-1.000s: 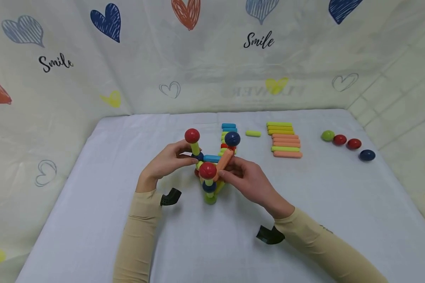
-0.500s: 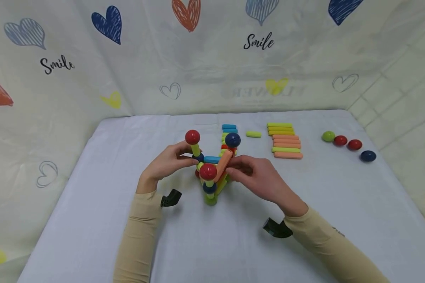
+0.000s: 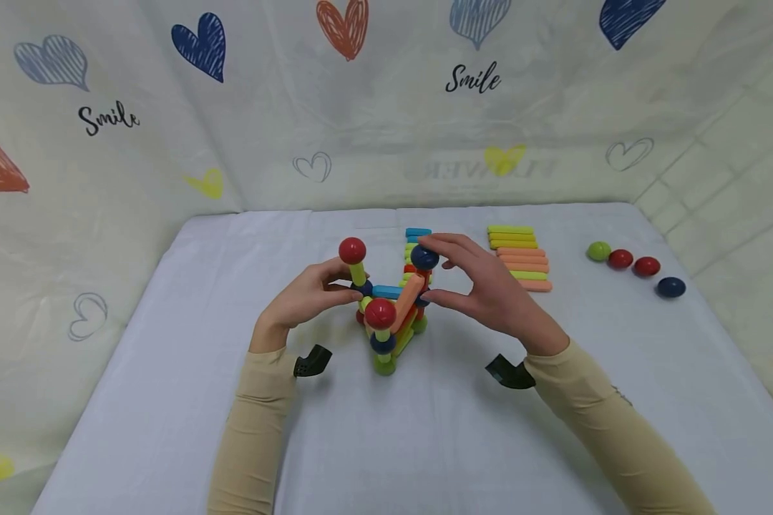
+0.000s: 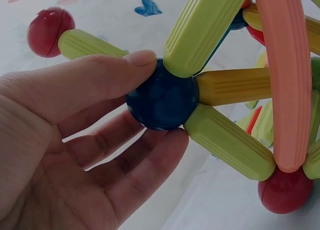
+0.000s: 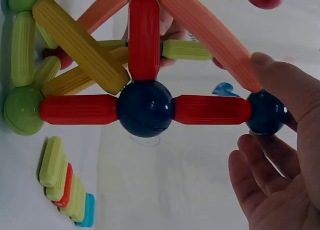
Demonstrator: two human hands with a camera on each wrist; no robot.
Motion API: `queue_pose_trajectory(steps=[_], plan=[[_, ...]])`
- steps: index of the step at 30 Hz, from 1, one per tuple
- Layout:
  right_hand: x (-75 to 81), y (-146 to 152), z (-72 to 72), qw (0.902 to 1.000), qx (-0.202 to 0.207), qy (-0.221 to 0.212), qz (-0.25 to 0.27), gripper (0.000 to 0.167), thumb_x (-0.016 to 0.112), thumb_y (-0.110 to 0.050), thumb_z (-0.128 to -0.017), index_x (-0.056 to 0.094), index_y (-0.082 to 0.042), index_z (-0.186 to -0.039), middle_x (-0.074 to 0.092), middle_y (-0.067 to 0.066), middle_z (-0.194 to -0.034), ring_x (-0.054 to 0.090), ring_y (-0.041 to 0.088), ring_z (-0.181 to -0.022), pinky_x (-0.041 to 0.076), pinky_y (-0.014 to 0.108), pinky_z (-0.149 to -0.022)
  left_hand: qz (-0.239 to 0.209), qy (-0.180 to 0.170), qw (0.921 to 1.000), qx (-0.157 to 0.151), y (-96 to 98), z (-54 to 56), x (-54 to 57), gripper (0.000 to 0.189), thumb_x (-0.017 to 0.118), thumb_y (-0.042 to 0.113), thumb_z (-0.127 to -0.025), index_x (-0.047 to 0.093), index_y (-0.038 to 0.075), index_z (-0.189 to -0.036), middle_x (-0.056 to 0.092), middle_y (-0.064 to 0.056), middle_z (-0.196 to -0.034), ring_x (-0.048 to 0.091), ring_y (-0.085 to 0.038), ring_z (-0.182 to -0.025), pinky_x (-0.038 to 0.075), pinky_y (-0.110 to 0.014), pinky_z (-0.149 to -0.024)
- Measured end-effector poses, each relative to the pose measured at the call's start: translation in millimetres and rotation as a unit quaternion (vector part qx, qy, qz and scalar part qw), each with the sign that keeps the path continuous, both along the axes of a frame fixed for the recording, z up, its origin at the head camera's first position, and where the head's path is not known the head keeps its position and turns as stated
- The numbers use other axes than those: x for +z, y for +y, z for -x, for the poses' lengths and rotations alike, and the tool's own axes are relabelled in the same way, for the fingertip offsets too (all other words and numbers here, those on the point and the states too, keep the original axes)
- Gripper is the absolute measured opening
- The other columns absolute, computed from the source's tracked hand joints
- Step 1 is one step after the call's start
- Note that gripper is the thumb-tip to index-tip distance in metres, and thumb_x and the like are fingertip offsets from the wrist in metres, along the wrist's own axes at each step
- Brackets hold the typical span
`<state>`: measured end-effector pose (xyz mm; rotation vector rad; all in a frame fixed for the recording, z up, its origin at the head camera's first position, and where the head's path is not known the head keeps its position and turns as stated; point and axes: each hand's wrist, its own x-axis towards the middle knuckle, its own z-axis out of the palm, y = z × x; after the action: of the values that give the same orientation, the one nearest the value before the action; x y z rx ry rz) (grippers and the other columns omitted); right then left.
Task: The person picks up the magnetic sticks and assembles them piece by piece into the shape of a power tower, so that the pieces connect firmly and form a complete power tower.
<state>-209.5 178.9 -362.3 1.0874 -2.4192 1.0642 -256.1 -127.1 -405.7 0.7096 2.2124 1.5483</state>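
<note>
A frame of coloured magnetic rods and balls stands mid-table. My left hand (image 3: pixel 305 297) pinches a blue ball (image 4: pixel 162 98) on its left side, thumb above and fingertips below in the left wrist view. From that side a yellow-green rod rises to a red ball (image 3: pixel 352 250). My right hand (image 3: pixel 489 286) curls round the top blue ball (image 5: pixel 266 113), above a red rod (image 5: pixel 212 109). Its thumb lies by the end of an orange rod (image 5: pixel 210 38) that meets this ball. Another red ball (image 3: pixel 381 313) tops the near corner.
Behind the frame lies a row of short rods (image 3: pixel 419 232), partly hidden. Longer yellow, orange and green rods (image 3: pixel 522 252) lie right of it. Several loose balls (image 3: pixel 620 259) line the table's right side. A hanging cloth (image 3: pixel 386 107) with hearts backs the table.
My right hand has let go of the orange rod and risen to the top blue ball. The orange rod stays on the frame. The left hand keeps its hold.
</note>
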Motion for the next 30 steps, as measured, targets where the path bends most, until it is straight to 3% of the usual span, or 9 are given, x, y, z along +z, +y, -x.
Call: queue_pose_trajectory(steps=[8, 12, 14, 17, 21, 23, 26, 30], plan=[[-3.2, -9.2, -1.3, 0.9989, -0.038, 0.023, 0.01, 0.064, 0.084, -0.013, -0.077, 0.055, -0.008, -0.134, 0.059, 0.006, -0.126, 0.058, 0.016, -0.106, 0.053, 0.031, -0.085, -0.002, 0.011, 0.9999, -0.007, 0.1, 0.6, -1.8, 0.035, 0.07, 0.013, -0.091, 0.06, 0.007, -0.124, 0.063, -0.008, -0.118, 0.06, -0.027, -0.112, 0.051, -0.037, -0.095], [-5.1, -8.6, -2.6, 0.9991, -0.039, 0.01, 0.016, 0.071, 0.084, -0.014, -0.078, 0.05, -0.009, -0.14, 0.057, 0.006, -0.128, 0.058, 0.015, -0.108, 0.053, 0.031, -0.085, 0.001, 0.014, 0.9999, -0.008, -0.1, 1.3, -1.3, 0.035, 0.07, 0.012, -0.091, 0.06, 0.008, -0.124, 0.063, -0.007, -0.118, 0.06, -0.024, -0.111, 0.051, -0.037, -0.095], [-7.9, -7.2, -3.6, 0.9986, -0.042, -0.019, 0.027, 0.076, 0.083, -0.013, -0.079, 0.045, -0.008, -0.144, 0.057, 0.007, -0.128, 0.057, 0.016, -0.11, 0.054, 0.033, -0.086, 0.004, 0.006, 1.0, -0.003, -0.4, 1.1, -1.1, 0.036, 0.07, 0.011, -0.091, 0.059, 0.007, -0.126, 0.062, -0.008, -0.119, 0.06, -0.026, -0.113, 0.051, -0.037, -0.096], [-15.2, -3.5, -6.7, 0.9925, -0.057, -0.104, 0.031, 0.082, 0.081, -0.013, -0.081, 0.036, -0.006, -0.149, 0.054, 0.009, -0.129, 0.058, 0.021, -0.111, 0.054, 0.038, -0.089, 0.008, -0.005, 1.0, 0.002, 0.0, 0.5, -0.3, 0.038, 0.069, 0.009, -0.091, 0.058, 0.005, -0.128, 0.062, -0.01, -0.121, 0.059, -0.03, -0.115, 0.05, -0.038, -0.097], [-32.9, -0.4, -8.4, 0.9651, -0.087, -0.244, -0.033, 0.076, 0.077, -0.017, -0.085, 0.035, -0.002, -0.146, 0.054, 0.013, -0.127, 0.058, 0.027, -0.108, 0.054, 0.042, -0.089, 0.011, -0.009, 0.9999, 0.005, 0.0, 0.4, 0.0, 0.038, 0.068, 0.01, -0.092, 0.058, 0.005, -0.128, 0.062, -0.011, -0.122, 0.059, -0.031, -0.116, 0.05, -0.041, -0.098], [-43.7, -2.1, -8.2, 0.9495, -0.091, -0.288, -0.084, 0.066, 0.076, -0.019, -0.087, 0.042, 0.0, -0.141, 0.056, 0.014, -0.123, 0.059, 0.027, -0.106, 0.054, 0.041, -0.087, 0.012, -0.01, 0.9999, 0.005, 0.0, 0.7, -0.2, 0.038, 0.068, 0.012, -0.092, 0.058, 0.005, -0.128, 0.062, -0.011, -0.121, 0.059, -0.031, -0.115, 0.05, -0.041, -0.098], [-59.9, -8.2, -6.7, 0.9389, -0.077, -0.305, -0.139, 0.051, 0.075, -0.021, -0.087, 0.053, 0.0, -0.128, 0.06, 0.012, -0.113, 0.059, 0.025, -0.098, 0.054, 0.035, -0.081, 0.014, -0.01, 0.9998, 0.004, 0.1, 0.9, -0.8, 0.037, 0.069, 0.015, -0.092, 0.059, 0.006, -0.126, 0.063, -0.01, -0.12, 0.06, -0.031, -0.115, 0.05, -0.041, -0.097], [-72.7, -15.9, -3.2, 0.9446, -0.064, -0.276, -0.166, 0.038, 0.076, -0.017, -0.086, 0.058, -0.002, -0.117, 0.06, 0.008, -0.097, 0.057, 0.022, -0.086, 0.052, 0.03, -0.074, 0.015, -0.01, 0.9998, 0.001, 0.3, -0.4, -1.2, 0.035, 0.072, 0.018, -0.09, 0.061, 0.007, -0.123, 0.064, -0.008, -0.117, 0.061, -0.03, -0.113, 0.051, -0.041, -0.095]])
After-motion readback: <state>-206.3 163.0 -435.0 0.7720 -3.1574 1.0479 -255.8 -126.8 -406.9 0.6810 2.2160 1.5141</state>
